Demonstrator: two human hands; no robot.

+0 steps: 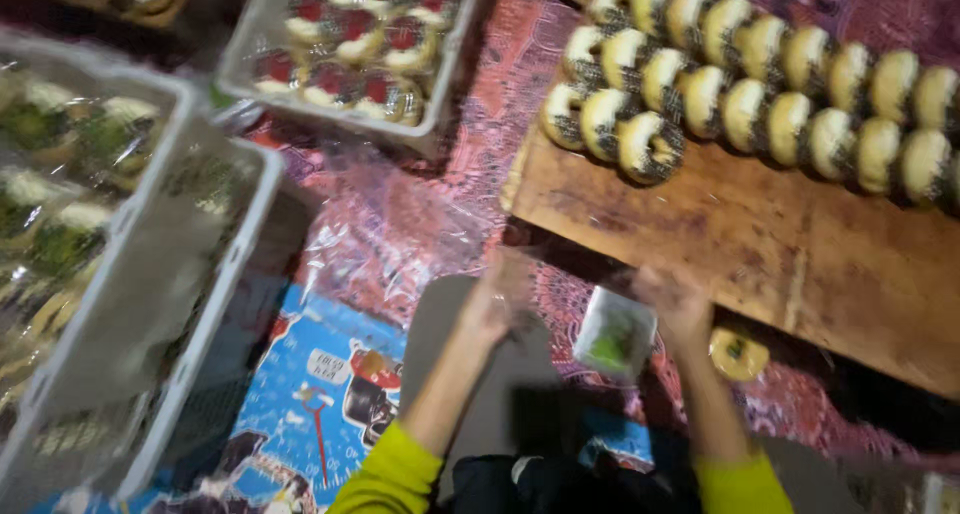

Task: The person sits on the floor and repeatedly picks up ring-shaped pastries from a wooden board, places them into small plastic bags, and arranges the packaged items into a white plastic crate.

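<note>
My left hand (497, 299) is blurred and raised at the edge of a crinkled clear plastic sheet (400, 224); I cannot tell its grip. My right hand (678, 304) is at the top corner of a small clear-wrapped pastry (613, 336) with white and green topping and seems to hold it between my hands. A loose round yellow pastry (738, 355) lies just right of that hand, below the edge of the wooden board (760, 244). Both arms wear yellow-green sleeves.
Rows of round pastries with dark sprinkles (760, 84) stand on the wooden board. A white crate (250, 69) at the top holds red-topped pastries. A large white crate (215, 274) on the left holds wrapped green-topped ones. Patterned cloth and a blue printed mat (320, 394) cover the floor.
</note>
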